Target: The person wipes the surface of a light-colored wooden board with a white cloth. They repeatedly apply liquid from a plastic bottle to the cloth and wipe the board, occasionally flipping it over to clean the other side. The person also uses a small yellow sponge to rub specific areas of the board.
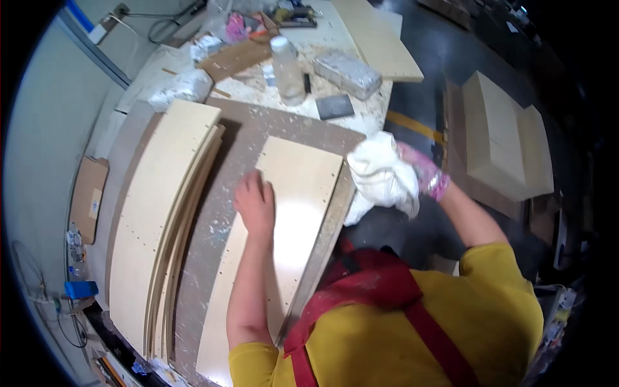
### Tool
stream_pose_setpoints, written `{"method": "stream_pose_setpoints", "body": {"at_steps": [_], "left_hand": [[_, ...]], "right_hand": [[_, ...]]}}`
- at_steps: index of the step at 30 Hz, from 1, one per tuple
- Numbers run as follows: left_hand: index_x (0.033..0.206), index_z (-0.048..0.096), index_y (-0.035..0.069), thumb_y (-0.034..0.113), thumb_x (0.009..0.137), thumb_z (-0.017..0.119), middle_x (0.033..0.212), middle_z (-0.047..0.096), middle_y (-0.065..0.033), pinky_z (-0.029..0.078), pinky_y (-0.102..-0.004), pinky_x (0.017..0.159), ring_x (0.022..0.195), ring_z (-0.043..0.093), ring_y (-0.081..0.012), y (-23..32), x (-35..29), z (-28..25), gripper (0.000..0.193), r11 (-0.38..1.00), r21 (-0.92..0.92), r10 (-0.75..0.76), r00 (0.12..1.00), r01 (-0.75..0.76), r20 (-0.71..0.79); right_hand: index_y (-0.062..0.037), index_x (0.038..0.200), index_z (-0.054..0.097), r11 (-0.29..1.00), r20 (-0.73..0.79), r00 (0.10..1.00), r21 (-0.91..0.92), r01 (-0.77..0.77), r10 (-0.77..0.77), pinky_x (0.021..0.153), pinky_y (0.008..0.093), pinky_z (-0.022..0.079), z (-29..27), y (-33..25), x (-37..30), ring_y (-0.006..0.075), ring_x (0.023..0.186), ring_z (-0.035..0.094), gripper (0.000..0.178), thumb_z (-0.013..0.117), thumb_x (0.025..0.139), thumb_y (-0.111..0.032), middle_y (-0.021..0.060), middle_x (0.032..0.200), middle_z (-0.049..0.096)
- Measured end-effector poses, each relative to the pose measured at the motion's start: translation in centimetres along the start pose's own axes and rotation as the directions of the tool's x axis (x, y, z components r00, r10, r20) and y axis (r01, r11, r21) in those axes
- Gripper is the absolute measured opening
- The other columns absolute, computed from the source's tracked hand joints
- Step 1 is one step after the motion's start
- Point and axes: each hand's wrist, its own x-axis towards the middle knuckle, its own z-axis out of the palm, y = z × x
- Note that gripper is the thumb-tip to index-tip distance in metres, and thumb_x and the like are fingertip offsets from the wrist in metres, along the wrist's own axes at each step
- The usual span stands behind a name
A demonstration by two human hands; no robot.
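The board lies flat on the table, its long axis slanting from far right to near left. The left hand is nearer, fingers loosely bent at its left long edge; whether they grip it I cannot tell. The right hand, in a pink glove, is closed around a white cloth, just beyond the board's far right corner.

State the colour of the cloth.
The cloth is white, showing best in the head view.
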Motion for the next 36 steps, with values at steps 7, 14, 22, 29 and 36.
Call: {"method": "stream_pose_setpoints", "body": {"at_steps": [7,14,22,29,36], "left_hand": [[0.136,0.047,0.000,0.011,0.093,0.053,0.129,0.057,-0.0158,0.039,-0.0331,0.103,0.120,0.053,-0.0230,9.1,-3.2,0.0,0.044,0.417,-0.768,0.043,0.834,0.486,0.550],[0.115,0.060,-0.001,0.008,0.091,0.054,0.103,0.067,-0.0099,0.050,-0.0282,0.082,0.093,0.063,-0.0161,9.7,4.8,-3.3,0.027,0.555,-0.759,-0.140,0.937,0.341,0.319],[0.130,0.048,-0.003,0.010,0.080,0.051,0.126,0.058,-0.0174,0.046,-0.0423,0.101,0.115,0.058,-0.0316,14.5,10.2,-0.4,0.052,-0.097,-0.778,0.081,0.784,0.621,0.616],[0.135,0.045,0.009,0.023,0.094,0.060,0.125,0.055,-0.0050,0.044,-0.0341,0.093,0.112,0.054,-0.0164,6.0,14.0,0.1,0.046,0.482,-0.722,-0.033,0.833,0.497,0.552],[0.139,0.042,0.002,0.024,0.090,0.065,0.132,0.055,-0.0175,0.048,-0.0382,0.091,0.111,0.057,-0.0289,2.4,21.1,6.3,0.058,0.813,-0.557,-0.023,0.966,0.167,0.257]], "right_hand": [[-0.0051,0.121,0.060,0.984,-0.063,0.998,-0.177,0.000,-0.011,0.090,0.0295,0.049,5.0,4.7,3.0,0.0137,0.102,0.061,0.026,0.052,0.098,-0.015,0.0053,0.114,0.065],[-0.0099,0.090,0.067,0.720,-0.270,0.930,-0.694,-0.007,-0.250,0.061,0.0216,0.040,0.5,0.1,4.7,0.0041,0.068,0.046,0.016,0.054,0.091,-0.019,-0.0078,0.077,0.056],[-0.0088,0.125,0.061,0.861,-0.029,0.929,0.387,-0.331,0.370,0.104,0.0439,0.044,-3.2,4.3,10.3,0.0238,0.114,0.061,0.041,0.064,0.091,-0.032,0.0079,0.124,0.065],[-0.0021,0.128,0.055,0.954,-0.051,0.998,0.297,-0.028,0.045,0.092,0.0391,0.054,-0.6,-5.3,12.8,0.0233,0.105,0.065,0.040,0.061,0.093,-0.021,0.0143,0.122,0.064],[-0.0003,0.123,0.056,-0.048,0.286,0.716,-0.942,0.333,-0.637,0.097,0.0367,0.048,5.8,-15.8,25.1,0.0249,0.109,0.063,0.036,0.055,0.095,-0.023,0.0151,0.118,0.065]]}}
